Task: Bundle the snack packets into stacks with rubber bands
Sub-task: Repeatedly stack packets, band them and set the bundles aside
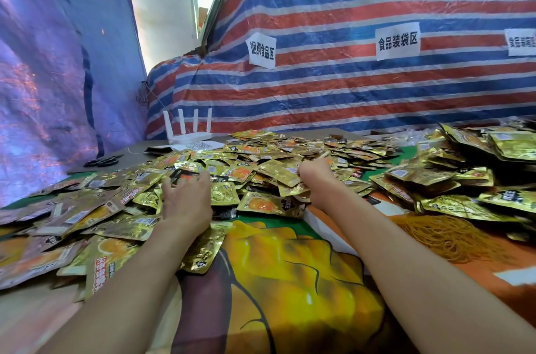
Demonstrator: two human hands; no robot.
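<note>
At 9 o'clock, loose snack packets (72, 217) are spilling across the desk (290, 266). The left hand (185, 200) is lying on the heap at 11 o'clock, its grip spread wide, fingertips touching a black packet (182, 175). At 1 o'clock the right hand (316, 182) is curling its grip round gold packets (290, 179). Rubber bands (452, 234) are lying at 3 o'clock.

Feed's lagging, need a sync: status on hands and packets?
Left hand spread on packets. Right hand grips some. Bands lie right, untouched. Nothing blocking.
</note>
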